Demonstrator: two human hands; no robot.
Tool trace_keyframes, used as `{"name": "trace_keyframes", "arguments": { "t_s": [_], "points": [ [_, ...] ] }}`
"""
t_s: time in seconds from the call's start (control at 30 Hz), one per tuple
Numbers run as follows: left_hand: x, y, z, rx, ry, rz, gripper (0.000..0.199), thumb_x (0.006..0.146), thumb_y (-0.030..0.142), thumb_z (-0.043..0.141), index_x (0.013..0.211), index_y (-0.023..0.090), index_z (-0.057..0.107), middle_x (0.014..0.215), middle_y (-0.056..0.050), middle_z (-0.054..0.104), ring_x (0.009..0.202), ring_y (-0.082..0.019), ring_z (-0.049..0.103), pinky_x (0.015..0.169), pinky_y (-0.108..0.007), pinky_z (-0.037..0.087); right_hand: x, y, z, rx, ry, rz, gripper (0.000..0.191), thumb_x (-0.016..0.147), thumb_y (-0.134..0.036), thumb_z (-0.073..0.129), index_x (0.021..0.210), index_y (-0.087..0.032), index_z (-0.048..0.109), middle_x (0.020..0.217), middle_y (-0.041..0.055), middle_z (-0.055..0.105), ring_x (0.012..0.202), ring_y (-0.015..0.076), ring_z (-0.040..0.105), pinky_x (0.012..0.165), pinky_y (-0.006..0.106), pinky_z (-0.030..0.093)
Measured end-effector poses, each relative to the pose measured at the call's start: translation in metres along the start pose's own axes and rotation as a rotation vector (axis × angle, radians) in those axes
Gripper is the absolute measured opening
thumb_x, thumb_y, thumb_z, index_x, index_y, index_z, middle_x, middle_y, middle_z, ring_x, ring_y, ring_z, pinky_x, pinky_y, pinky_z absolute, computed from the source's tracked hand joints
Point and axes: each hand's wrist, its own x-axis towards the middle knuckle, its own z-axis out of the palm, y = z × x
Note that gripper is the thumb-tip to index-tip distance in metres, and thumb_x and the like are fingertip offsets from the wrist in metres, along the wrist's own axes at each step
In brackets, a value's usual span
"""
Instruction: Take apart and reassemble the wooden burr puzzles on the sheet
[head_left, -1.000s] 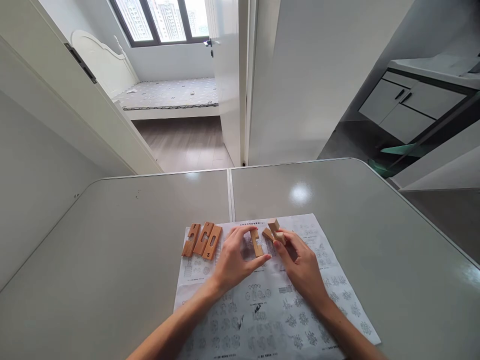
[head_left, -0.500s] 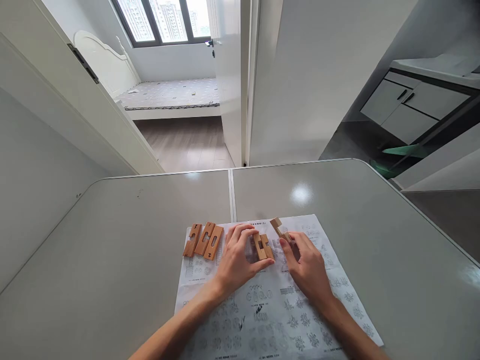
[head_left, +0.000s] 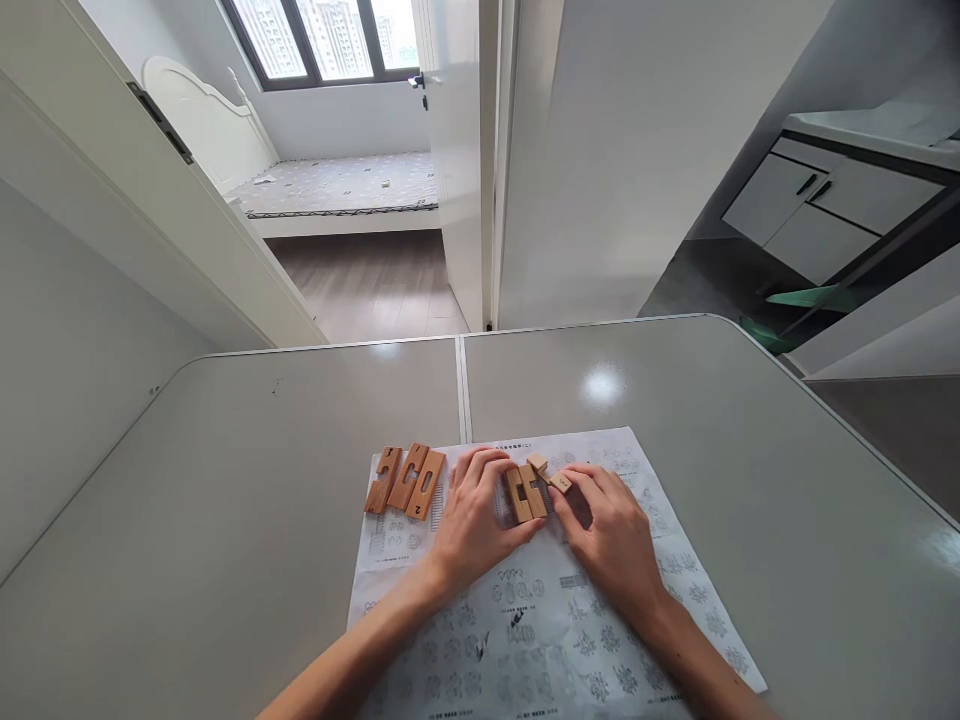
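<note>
My left hand is curved around two notched wooden pieces that lie side by side on a printed sheet, its thumb at their near end and its fingers at the far end. Pinched in my right hand is a lighter wooden piece, tilted, with its far end close to the right edge of the pair. Whether it touches them is hard to tell. Three darker slotted wooden pieces rest at the sheet's upper left, one marked 2.
The sheet lies on a grey table with a pale seam running to its far edge. Past the table are an open door, a bed and a white cabinet at the right.
The piece in my right hand has turned and moved left and nearer to me, closer to the pair. The two pieces at my left hand now sit tighter together.
</note>
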Motion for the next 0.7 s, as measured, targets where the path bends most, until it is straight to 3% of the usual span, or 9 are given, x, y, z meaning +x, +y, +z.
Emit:
{"name": "trace_keyframes", "arguments": {
  "t_s": [0.47, 0.7],
  "points": [
    [-0.0015, 0.001, 0.0015, -0.001, 0.028, -0.035, 0.067, 0.081, 0.023, 0.087, 0.136, 0.027, 0.05, 0.135, -0.01, 0.063, 0.138, -0.034, 0.054, 0.115, -0.056, 0.05, -0.003, 0.0027, 0.0043, 0.075, -0.11, -0.084, 0.019, 0.103, -0.024, 0.058, 0.121, -0.025, 0.063, 0.126, 0.0123, 0.067, 0.117, 0.0332, 0.063, 0.099, 0.054, 0.057],
    [-0.0027, -0.0015, 0.0037, -0.001, 0.031, -0.026, 0.068, 0.081, 0.019, 0.084, 0.138, 0.028, 0.048, 0.138, -0.01, 0.062, 0.138, -0.034, 0.054, 0.117, -0.055, 0.049, -0.0033, -0.001, 0.0025, 0.146, -0.171, -0.133, 0.037, 0.099, -0.015, 0.057, 0.135, -0.026, 0.058, 0.132, 0.0124, 0.065, 0.122, 0.0328, 0.062, 0.104, 0.055, 0.058]
  ]
}}
